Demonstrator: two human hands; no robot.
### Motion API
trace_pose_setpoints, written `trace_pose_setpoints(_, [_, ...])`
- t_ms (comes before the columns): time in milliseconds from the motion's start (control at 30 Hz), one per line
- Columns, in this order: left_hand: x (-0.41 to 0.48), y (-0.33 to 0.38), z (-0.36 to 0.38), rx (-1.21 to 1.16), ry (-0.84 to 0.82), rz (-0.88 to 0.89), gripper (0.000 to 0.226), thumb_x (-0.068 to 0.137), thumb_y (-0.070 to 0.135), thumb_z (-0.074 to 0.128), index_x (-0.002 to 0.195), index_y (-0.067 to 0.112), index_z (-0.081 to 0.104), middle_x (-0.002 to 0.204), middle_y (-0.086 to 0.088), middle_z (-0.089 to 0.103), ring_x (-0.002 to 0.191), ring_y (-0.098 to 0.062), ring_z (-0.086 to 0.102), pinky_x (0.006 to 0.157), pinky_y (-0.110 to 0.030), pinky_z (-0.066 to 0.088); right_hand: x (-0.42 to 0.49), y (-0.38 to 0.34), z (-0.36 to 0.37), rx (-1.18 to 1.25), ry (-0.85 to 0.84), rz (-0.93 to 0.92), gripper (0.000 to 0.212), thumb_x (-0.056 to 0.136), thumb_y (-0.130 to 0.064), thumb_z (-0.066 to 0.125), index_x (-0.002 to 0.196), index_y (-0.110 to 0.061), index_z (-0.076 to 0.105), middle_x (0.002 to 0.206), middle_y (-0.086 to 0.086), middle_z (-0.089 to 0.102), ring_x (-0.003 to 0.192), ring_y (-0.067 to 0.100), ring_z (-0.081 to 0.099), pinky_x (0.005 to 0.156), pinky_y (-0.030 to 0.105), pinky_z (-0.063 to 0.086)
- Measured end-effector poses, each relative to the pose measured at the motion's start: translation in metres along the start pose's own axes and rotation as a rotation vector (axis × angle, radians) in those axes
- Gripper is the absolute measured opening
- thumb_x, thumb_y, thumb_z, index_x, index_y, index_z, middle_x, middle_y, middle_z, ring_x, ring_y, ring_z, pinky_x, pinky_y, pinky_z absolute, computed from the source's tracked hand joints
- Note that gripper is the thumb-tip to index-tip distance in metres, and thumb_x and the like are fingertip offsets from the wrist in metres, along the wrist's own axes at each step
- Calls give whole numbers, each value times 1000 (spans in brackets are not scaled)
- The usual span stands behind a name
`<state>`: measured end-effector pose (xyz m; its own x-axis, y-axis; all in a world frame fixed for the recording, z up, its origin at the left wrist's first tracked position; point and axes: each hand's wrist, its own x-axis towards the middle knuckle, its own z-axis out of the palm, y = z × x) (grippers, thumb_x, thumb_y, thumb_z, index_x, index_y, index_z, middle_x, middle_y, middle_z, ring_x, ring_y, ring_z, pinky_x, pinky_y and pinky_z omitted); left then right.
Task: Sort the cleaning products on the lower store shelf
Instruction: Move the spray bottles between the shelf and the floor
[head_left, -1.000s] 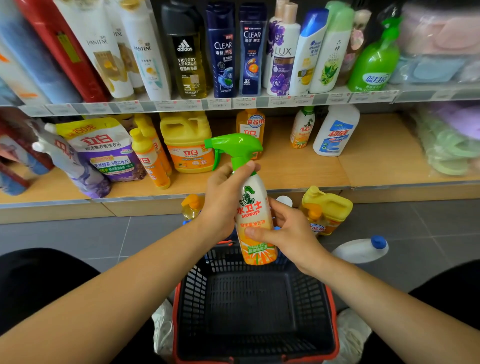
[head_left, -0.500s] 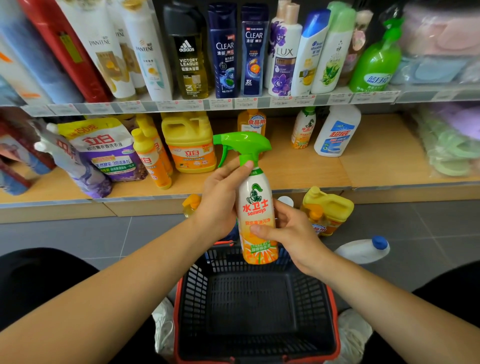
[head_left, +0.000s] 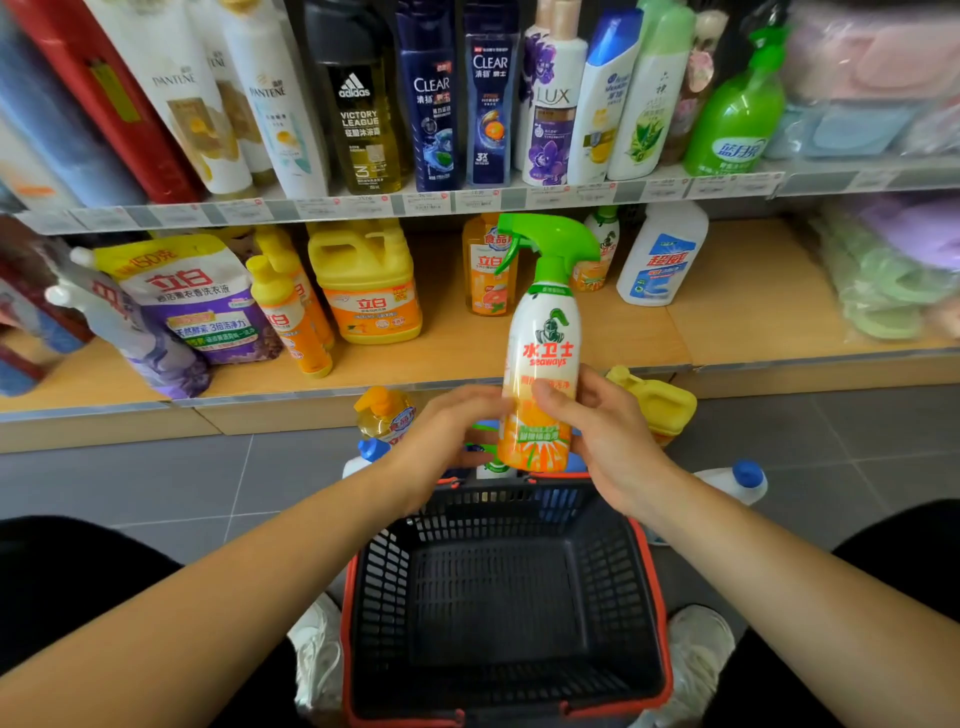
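upright green-capped white-orange spray bottle (head_left: 543, 343)

The spray bottle (head_left: 545, 332), white fading to orange with a green trigger head, stands upright in the air before the front edge of the lower shelf (head_left: 727, 322). The right hand (head_left: 608, 436) curls round its lower body and the left hand (head_left: 441, 436) grips its left side. On the shelf a yellow jug (head_left: 366, 286) stands mid-depth, slim orange bottles (head_left: 288, 312) lean just left of it, a purple refill pouch (head_left: 197, 301) slumps near the left end, and a white bottle (head_left: 662, 254) stands toward the back.
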<state>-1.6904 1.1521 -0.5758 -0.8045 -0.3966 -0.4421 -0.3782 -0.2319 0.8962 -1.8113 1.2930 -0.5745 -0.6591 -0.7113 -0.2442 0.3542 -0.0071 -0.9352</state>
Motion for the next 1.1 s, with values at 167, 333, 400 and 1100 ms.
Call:
trace_pose_setpoints(167, [-4,-10,12,191,-43,93,62,65,52,84,120,30,65,111,5,75,104,-14,71,99,-42,56,3,-8,-7,9,10,4,58,72,-34,81,124,-15,65,116,6,75,109,26,71,97,47,56])
trace_pose_setpoints(333, [0,-10,14,51,57,141,71,52,44,92,111,17,65,102,1,77,96,-20,74,94,-40,58,4,-13,-8,38,-61,33,51,78,-34,73,123,-11,65,116,9,75,104,24,72,85,35,59])
trace_pose_setpoints(400, [0,-7,14,-108,118,168,73,47,36,93,108,14,60,95,-2,75,90,-23,73,85,-39,60,5,-18,-10,-86,-50,59,50,78,-43,71,114,-9,69,110,10,76,93,22,75,78,33,61])
trace_pose_setpoints(1100, [-18,42,7,298,182,622,24,87,24,75,110,20,70,107,5,71,100,-5,63,85,-28,53,5,-10,-21,-812,-180,-438,90,62,-19,96,142,-19,54,130,-7,64,120,5,58,100,17,44])
